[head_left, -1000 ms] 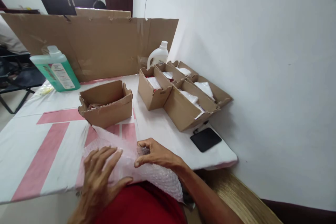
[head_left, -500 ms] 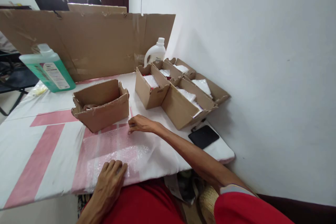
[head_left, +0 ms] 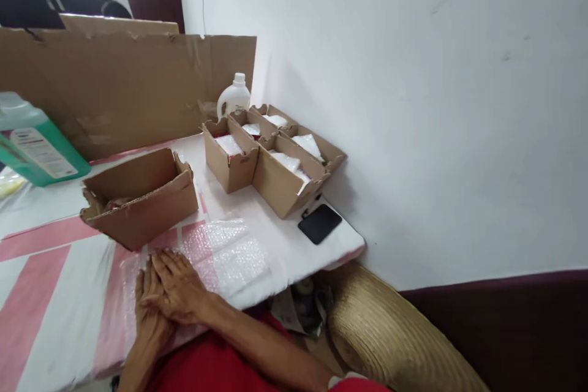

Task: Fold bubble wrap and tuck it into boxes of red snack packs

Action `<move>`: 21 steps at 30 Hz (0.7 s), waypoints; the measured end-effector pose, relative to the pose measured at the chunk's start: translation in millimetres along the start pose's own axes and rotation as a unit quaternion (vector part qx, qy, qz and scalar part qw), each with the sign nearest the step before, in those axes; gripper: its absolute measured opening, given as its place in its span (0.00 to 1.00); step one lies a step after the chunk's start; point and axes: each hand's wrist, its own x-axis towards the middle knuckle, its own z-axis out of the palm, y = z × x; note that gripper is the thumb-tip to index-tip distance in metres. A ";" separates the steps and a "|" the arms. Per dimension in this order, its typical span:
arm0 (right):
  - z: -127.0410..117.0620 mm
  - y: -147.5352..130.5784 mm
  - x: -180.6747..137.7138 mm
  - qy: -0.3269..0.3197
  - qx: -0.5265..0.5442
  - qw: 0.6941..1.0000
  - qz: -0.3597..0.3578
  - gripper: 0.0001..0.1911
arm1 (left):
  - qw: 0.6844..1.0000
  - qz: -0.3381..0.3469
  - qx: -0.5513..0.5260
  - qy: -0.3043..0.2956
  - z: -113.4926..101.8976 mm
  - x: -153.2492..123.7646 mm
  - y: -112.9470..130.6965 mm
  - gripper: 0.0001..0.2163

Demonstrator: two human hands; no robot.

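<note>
A clear sheet of bubble wrap point(head_left: 234, 257) lies flat on the table at its front edge. My left hand point(head_left: 149, 303) rests on the sheet's left part, fingers stretched out. Partly over it lies my right hand point(head_left: 177, 285), also flat with fingers extended, its palm side down near the left hand's fingers. Neither hand grips anything that I can see. Just beyond the hands stands an open cardboard box point(head_left: 156, 211) with something brown inside, mostly hidden by its walls.
Several open cardboard boxes point(head_left: 275, 187) holding bubble-wrapped items stand against the wall. A black phone-like slab point(head_left: 320, 223) lies near the table's right corner. A white jug point(head_left: 235, 98), a green liquid bottle point(head_left: 46, 150) and a cardboard panel point(head_left: 138, 86) are behind. A woven basket point(head_left: 390, 331) sits below right.
My right hand has moved left from the sheet's far edge onto my left hand. The bubble wrap now lies flatter. The view has turned right.
</note>
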 end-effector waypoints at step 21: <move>-87.6 128.9 -37.3 0.022 -0.134 0.956 0.260 0.43 | 0.973 -0.212 0.078 -0.050 -40.6 21.8 -10.7 0.39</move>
